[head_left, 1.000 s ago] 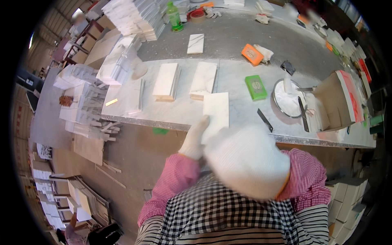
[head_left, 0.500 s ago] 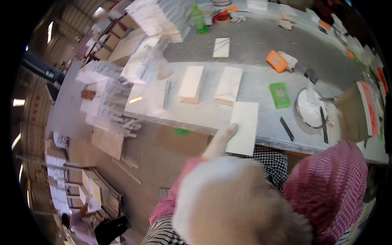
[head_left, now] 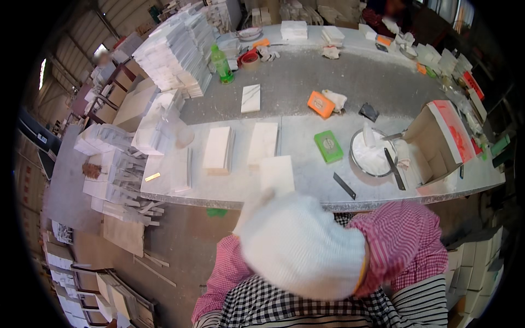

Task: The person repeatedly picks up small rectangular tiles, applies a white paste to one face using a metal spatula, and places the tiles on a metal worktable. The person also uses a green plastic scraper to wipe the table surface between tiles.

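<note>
A plain white rectangular tile [head_left: 278, 174] stands out over the table's near edge, just in front of a small stack of white tiles [head_left: 263, 141]. My left hand [head_left: 250, 212], in a pale glove, grips the tile at its lower left side. Much of that hand is covered by my right hand [head_left: 303, 246], which wears a thick white knit glove and is raised close to the camera. Motion smears the right hand, and its fingers cannot be made out. The lower end of the tile is hidden behind it.
Another tile stack [head_left: 219, 150] sits further left. To the right are a green box [head_left: 328, 146], a black flat blade [head_left: 344, 186], a metal bowl of white paste [head_left: 373, 153] and an open cardboard box [head_left: 437, 145]. Tall tile piles [head_left: 172, 54] and a green bottle [head_left: 221, 64] stand far left.
The view has tilted up, showing more of the table's far side. My left hand has carried the tile slightly leftward and further over the table. The right hand has moved away from the camera.
</note>
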